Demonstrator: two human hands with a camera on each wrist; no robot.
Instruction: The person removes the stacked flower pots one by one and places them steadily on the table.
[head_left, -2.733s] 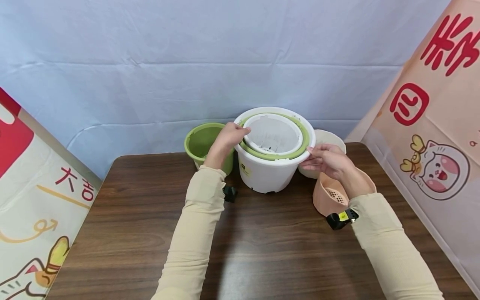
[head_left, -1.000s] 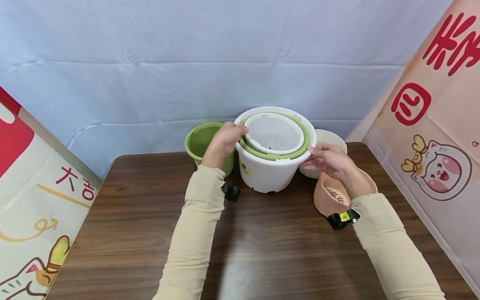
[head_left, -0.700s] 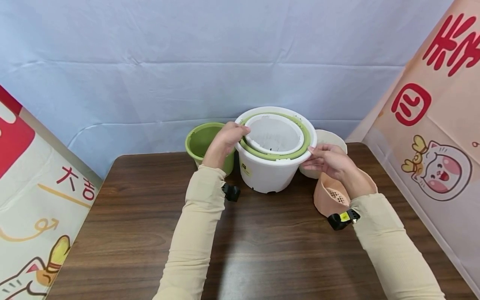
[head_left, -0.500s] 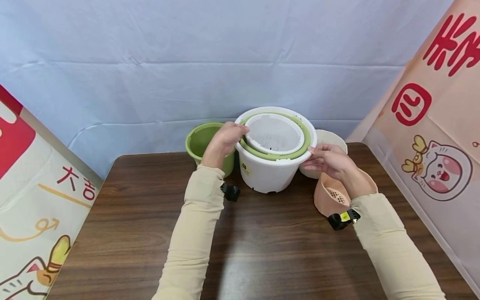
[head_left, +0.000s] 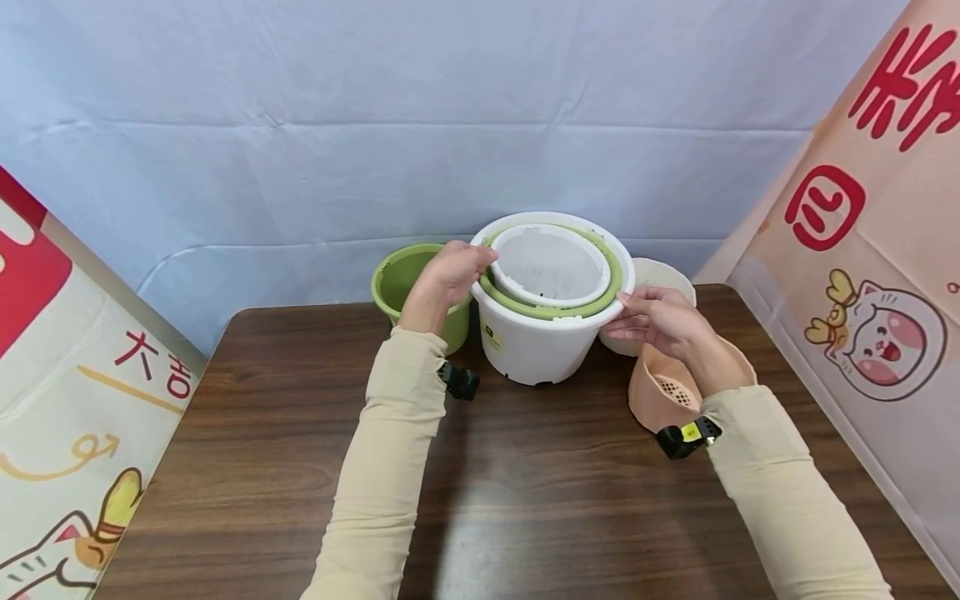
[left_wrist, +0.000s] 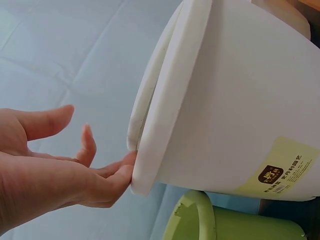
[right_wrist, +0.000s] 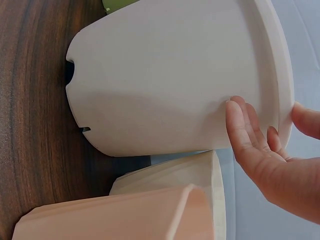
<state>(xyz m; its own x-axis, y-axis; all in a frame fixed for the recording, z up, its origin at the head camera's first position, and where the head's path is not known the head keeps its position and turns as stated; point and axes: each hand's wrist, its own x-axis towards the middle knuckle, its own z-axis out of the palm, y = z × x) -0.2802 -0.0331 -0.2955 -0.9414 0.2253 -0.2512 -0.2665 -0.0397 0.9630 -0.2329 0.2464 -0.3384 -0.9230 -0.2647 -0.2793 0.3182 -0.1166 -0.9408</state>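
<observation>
A large white flower pot [head_left: 536, 350] with a yellow label stands upright on the table. Nested inside it are a green flower pot [head_left: 491, 292] and a smaller white flower pot [head_left: 555, 267], of which mainly rims and the inner wall show. My left hand [head_left: 457, 271] is at the left side of the rims; in the left wrist view its lower fingertips touch the large pot's rim, while the thumb stands away from it. On the right, my right hand [head_left: 656, 321] pinches the large pot's rim, thumb on the edge and fingers below along the wall.
Another green pot [head_left: 397, 283] stands at left behind my left hand. To the right are a cream pot [head_left: 663, 275] and a peach pot [head_left: 648, 400] with a perforated bottom, partly hidden by my right arm. Brown wooden table [head_left: 525, 500]; cloth backdrop [head_left: 337, 167] behind.
The left hand and the small inner white pot have shifted very slightly, the pot's inside bottom showing less than at first. The right hand keeps its hold on the large pot's rim.
</observation>
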